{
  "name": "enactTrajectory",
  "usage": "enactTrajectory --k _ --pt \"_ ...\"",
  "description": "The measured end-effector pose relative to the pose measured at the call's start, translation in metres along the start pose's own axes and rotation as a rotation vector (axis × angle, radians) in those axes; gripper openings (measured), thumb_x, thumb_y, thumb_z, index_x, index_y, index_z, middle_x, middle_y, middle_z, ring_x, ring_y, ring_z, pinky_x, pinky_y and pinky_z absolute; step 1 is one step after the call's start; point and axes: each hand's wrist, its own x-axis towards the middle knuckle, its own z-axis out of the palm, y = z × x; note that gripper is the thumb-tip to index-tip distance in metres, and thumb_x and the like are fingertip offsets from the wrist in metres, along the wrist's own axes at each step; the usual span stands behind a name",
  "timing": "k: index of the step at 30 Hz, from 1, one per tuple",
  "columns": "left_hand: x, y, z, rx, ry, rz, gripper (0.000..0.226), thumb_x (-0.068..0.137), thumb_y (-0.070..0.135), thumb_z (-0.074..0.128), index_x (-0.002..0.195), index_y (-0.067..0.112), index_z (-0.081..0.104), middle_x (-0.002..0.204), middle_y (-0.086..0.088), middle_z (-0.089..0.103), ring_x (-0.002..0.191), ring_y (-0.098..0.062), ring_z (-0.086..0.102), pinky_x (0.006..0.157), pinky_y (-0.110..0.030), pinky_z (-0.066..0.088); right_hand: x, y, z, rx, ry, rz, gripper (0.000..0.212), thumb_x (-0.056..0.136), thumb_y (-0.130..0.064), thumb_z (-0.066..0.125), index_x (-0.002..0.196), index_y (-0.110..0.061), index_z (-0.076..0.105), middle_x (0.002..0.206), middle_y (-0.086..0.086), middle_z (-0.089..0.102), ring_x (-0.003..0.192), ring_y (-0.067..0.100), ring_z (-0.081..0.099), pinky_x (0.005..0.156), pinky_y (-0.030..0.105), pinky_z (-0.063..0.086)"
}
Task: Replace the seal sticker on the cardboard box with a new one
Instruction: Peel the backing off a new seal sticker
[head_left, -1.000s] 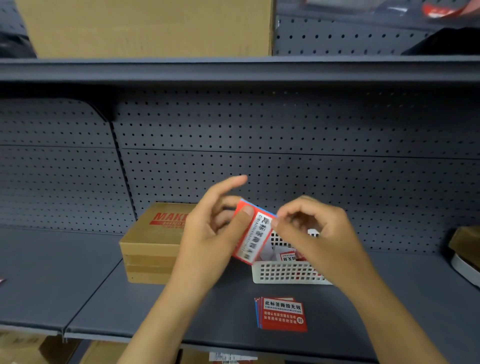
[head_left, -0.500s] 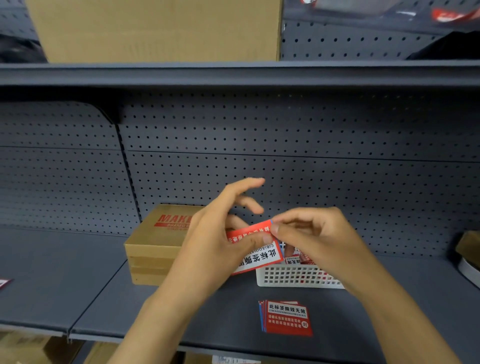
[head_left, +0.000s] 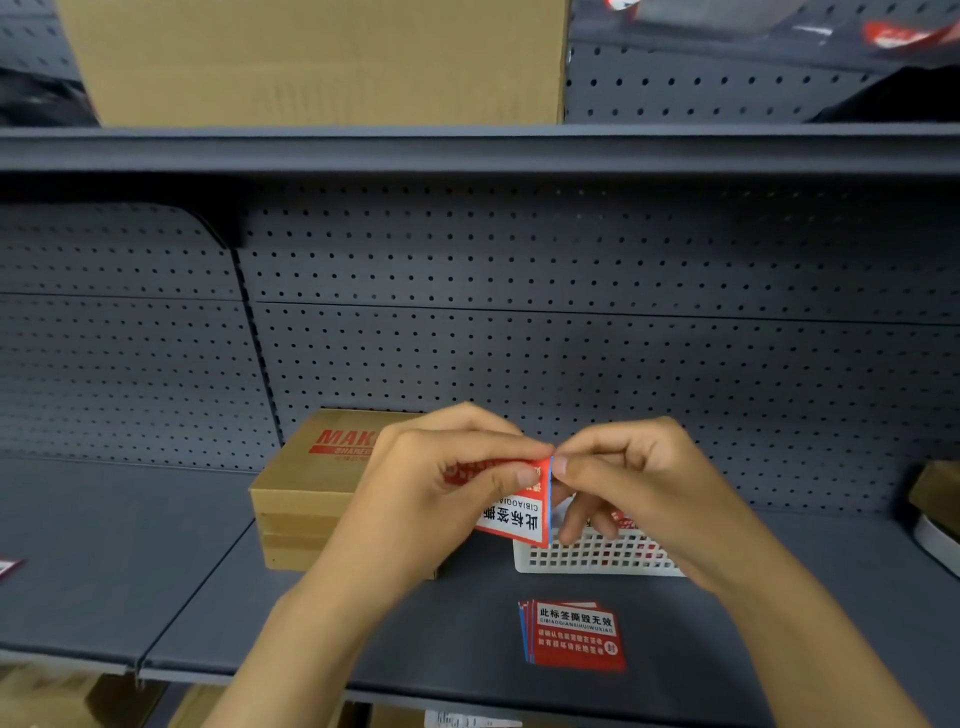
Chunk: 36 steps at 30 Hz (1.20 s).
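Left hand (head_left: 441, 488) grips the sticker (head_left: 519, 514), right hand (head_left: 628, 478) pinches its top corner to peel; risk: it tears or folds onto itself before reaching the box (head_left: 311, 483).

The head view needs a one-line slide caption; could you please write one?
Both hands, left and right, pinch a red seal sticker above the shelf, beside the cardboard box.
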Motion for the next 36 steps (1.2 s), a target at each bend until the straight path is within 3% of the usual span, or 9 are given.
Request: enactTrajectory --k 3,6,8,11,13,17,20,27,36 --pt "-0.001 -0.002 -0.001 0.026 -0.019 0.031 0.017 0.084 0.025 0.075 0.099 0.028 0.081 0.093 0.014 0.073 0.093 -0.005 0.069 0.076 -0.012 0.048 0.000 0.000 0.002 0.016 -0.009 -0.013 0.028 0.093 -0.003 0.063 0.075 -0.016 0.078 0.076 0.014 0.080 0.056 0.023 0.072 0.046 0.019 0.043" --pt "-0.003 -0.008 0.000 0.104 0.008 0.091 0.018 0.087 0.036 0.070 0.102 0.033 0.079 0.099 0.020 0.074 0.112 -0.006 0.064 0.092 -0.032 0.051 0.001 0.003 0.006 0.068 -0.001 -0.034 0.033 0.093 0.002 0.062 0.071 -0.016 0.077 0.071 0.013 0.079 0.053 0.022 0.070 0.045 0.019 0.043" --pt "-0.005 -0.010 0.002 0.130 0.064 0.099 0.019 0.086 0.037 0.070 0.103 0.034 0.078 0.101 0.021 0.074 0.117 -0.008 0.061 0.098 -0.033 0.048 0.002 0.006 0.010 0.107 0.024 -0.054 0.034 0.093 0.003 0.062 0.069 -0.017 0.077 0.068 0.013 0.077 0.051 0.021 0.069 0.044 0.020 0.043" --pt "-0.008 -0.008 0.002 0.115 0.182 0.033 0.017 0.083 0.028 0.078 0.100 0.030 0.079 0.093 0.016 0.073 0.098 -0.007 0.065 0.083 -0.017 0.047 0.004 0.011 0.015 0.123 0.081 -0.111 0.031 0.092 0.001 0.064 0.071 -0.016 0.078 0.069 0.011 0.077 0.051 0.020 0.069 0.046 0.021 0.045" --pt "-0.009 -0.006 0.001 0.036 0.182 -0.013 0.012 0.082 0.025 0.079 0.094 0.029 0.079 0.082 0.016 0.076 0.084 -0.004 0.070 0.074 -0.015 0.050 0.006 0.014 0.018 0.108 0.118 -0.158 0.025 0.092 -0.001 0.066 0.075 -0.014 0.079 0.071 0.011 0.078 0.053 0.020 0.069 0.048 0.022 0.047" --pt "-0.011 -0.006 -0.001 -0.006 0.138 -0.040 0.016 0.083 0.027 0.078 0.097 0.033 0.081 0.084 0.013 0.080 0.082 -0.011 0.075 0.074 -0.033 0.059 0.009 0.016 0.022 0.048 0.157 -0.241 0.015 0.092 -0.007 0.069 0.083 -0.014 0.080 0.073 0.012 0.078 0.058 0.021 0.072 0.053 0.024 0.053" --pt "-0.011 -0.009 -0.003 -0.042 0.150 -0.071 0.015 0.083 0.029 0.077 0.096 0.036 0.080 0.082 0.012 0.080 0.082 -0.015 0.075 0.074 -0.037 0.059 0.010 0.017 0.024 0.028 0.164 -0.276 0.015 0.091 -0.008 0.070 0.084 -0.017 0.080 0.072 0.008 0.078 0.057 0.015 0.071 0.055 0.023 0.056" --pt "-0.013 -0.009 -0.003 -0.007 0.207 -0.077 0.012 0.081 0.035 0.074 0.090 0.034 0.081 0.078 0.012 0.079 0.077 -0.013 0.074 0.071 -0.032 0.057 0.012 0.023 0.029 -0.039 0.177 -0.346 0.017 0.092 -0.010 0.071 0.083 -0.023 0.079 0.069 0.007 0.077 0.057 0.016 0.072 0.058 0.024 0.058" --pt "-0.009 0.001 -0.003 0.087 0.280 -0.099 0.005 0.075 0.023 0.083 0.080 0.025 0.083 0.072 0.019 0.077 0.071 0.001 0.072 0.066 -0.008 0.051 0.014 0.031 0.037 -0.412 0.329 -0.580 0.013 0.094 -0.027 0.062 0.088 -0.027 0.073 0.061 -0.009 0.067 0.055 0.013 0.066 0.052 0.032 0.052"
